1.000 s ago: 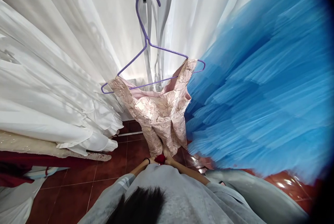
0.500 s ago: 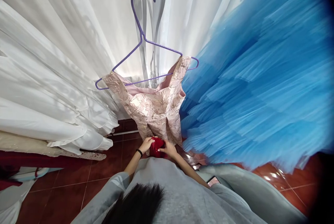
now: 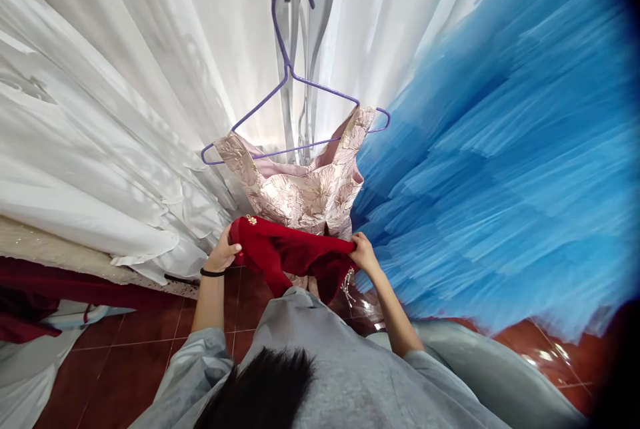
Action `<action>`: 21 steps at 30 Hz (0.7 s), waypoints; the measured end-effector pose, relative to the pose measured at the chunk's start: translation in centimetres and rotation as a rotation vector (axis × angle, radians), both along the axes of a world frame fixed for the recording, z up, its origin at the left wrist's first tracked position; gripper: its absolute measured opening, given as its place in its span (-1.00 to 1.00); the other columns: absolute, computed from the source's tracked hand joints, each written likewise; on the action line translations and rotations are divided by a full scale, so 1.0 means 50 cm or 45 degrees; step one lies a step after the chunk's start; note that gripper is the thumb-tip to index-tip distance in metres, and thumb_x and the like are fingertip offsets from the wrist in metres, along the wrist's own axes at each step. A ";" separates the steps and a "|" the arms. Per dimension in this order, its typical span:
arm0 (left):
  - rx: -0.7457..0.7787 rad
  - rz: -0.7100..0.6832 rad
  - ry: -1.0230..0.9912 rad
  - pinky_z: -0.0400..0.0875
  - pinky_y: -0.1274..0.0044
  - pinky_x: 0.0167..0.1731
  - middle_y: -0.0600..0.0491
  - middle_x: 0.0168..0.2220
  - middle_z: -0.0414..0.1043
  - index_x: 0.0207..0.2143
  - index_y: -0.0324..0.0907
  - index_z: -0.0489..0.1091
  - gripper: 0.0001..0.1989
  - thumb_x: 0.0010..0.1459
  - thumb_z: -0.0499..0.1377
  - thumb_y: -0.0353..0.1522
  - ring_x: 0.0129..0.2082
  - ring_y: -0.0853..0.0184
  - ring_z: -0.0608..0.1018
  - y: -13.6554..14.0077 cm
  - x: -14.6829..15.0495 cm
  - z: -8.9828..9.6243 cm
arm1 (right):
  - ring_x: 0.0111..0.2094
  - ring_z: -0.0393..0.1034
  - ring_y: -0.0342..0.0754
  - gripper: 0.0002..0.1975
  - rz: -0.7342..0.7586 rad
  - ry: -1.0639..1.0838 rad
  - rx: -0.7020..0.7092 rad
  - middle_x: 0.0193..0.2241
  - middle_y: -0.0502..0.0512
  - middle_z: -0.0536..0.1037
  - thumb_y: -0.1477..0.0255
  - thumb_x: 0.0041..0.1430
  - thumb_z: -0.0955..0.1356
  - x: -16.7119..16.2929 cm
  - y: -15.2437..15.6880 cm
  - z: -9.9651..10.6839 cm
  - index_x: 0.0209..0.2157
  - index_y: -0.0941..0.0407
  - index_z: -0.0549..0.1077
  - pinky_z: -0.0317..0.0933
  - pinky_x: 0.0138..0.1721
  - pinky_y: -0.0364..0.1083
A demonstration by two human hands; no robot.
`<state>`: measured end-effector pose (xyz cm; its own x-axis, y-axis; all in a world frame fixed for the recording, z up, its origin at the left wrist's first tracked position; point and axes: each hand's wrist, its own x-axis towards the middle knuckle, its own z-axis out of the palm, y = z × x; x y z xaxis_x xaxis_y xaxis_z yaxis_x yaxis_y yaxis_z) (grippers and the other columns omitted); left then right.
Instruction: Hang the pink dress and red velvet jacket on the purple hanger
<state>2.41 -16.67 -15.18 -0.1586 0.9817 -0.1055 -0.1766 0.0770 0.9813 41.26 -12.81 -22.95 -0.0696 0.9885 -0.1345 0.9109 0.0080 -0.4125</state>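
Note:
A dark red velvety garment (image 3: 295,248) is stretched sideways between my two hands, low in front of my chest. My left hand (image 3: 223,252) is closed on its left end, near a small gold ornament (image 3: 251,220). The right end is pinched by my right hand (image 3: 363,252), with pale beaded tassels (image 3: 349,286) hanging below it. Behind the red cloth hangs a pink brocade dress (image 3: 300,196) with wide shoulder straps, on a purple hanger (image 3: 323,88). The cloth hides the lower part of the dress.
White curtains or gowns (image 3: 125,82) fall at the back and left. A large blue tulle skirt (image 3: 500,162) fills the right. Below it is a grey-green rounded seat (image 3: 490,362). Red tiles (image 3: 130,369) cover the floor. More dark red fabric (image 3: 100,289) lies at lower left.
My hands have moved apart and up, spreading the red garment from a small bunch into a wide strip. The dress and hanger appear slightly farther right in view.

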 end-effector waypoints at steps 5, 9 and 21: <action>0.131 -0.066 1.003 0.43 0.39 -0.11 0.08 -0.29 0.53 -0.19 -0.18 0.43 -0.64 -0.11 0.25 -0.33 -0.27 0.26 0.53 -0.014 -0.036 0.083 | -0.47 0.29 -0.10 -0.97 0.029 0.233 0.061 -0.59 -0.03 0.37 0.51 -0.13 0.26 0.058 0.020 0.122 -0.54 0.13 0.33 0.09 -0.43 -0.17; 0.324 0.323 1.129 0.39 0.43 -0.11 0.02 -0.25 0.54 -0.21 -0.22 0.49 -0.68 -0.05 0.19 -0.28 -0.22 0.24 0.52 -0.020 -0.064 0.122 | -0.42 0.32 -0.11 -0.79 0.122 0.693 0.222 -0.46 0.00 0.48 0.39 -0.13 0.33 0.093 0.022 0.261 -0.38 0.17 0.45 0.16 -0.39 -0.17; 0.082 0.457 0.978 0.40 0.32 -0.03 -0.03 -0.23 0.49 -0.13 -0.25 0.44 -0.56 -0.06 0.23 -0.19 -0.20 0.17 0.50 0.004 -0.131 0.091 | -0.55 0.39 -0.11 -0.69 0.052 1.473 -0.557 -0.55 0.05 0.56 0.24 -0.19 0.51 -0.022 0.028 0.333 -0.44 0.17 0.54 0.23 -0.49 -0.15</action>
